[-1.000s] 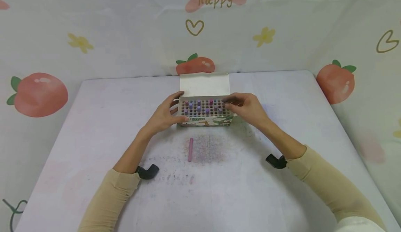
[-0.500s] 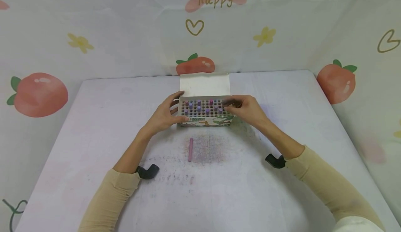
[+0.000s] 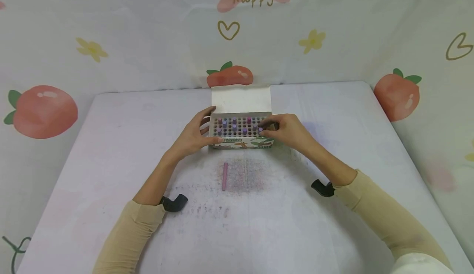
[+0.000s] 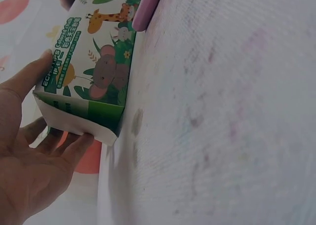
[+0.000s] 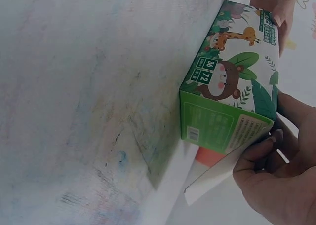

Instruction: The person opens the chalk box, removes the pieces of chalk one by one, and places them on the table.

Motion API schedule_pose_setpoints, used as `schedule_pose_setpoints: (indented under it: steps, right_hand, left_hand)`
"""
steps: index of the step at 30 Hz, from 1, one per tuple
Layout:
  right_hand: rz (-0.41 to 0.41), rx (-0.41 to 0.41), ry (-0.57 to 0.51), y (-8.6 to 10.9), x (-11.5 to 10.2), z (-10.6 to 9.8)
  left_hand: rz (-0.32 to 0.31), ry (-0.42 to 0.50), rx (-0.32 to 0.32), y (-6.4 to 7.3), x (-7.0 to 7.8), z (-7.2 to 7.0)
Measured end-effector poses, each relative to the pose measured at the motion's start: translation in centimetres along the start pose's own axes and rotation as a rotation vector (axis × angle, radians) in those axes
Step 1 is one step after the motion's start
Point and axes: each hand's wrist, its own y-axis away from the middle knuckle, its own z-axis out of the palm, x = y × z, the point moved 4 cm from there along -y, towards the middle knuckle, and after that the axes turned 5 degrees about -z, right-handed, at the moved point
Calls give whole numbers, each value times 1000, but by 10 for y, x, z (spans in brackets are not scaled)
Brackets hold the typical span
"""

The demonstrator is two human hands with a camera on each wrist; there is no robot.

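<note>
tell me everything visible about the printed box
The box looks like thin card, its front printed with a giraffe, other animals and green leaves; its right end is mostly green. It sits upright on the table, toward the far edge, its white-lined lid open at the back. Inside, a grid of holes holds several purple and pink sticks. The left hand grips the left end. The right hand is over the right end; whether it pinches a stick is unclear.

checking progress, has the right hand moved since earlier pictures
Yes, slightly: against the table's back edge, the right hand has moved left and lower in the head view.
</note>
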Motion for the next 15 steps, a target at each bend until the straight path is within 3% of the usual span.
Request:
schedule_pose_setpoints:
  steps: [6, 15]
  right_hand:
    - [-15, -14, 62, -3, -2, 1]
    - [-26, 1, 68, -4, -1, 3]
  left_hand:
    - [3, 9, -9, -1, 0, 0]
    - [-18, 9, -7, -1, 1, 0]
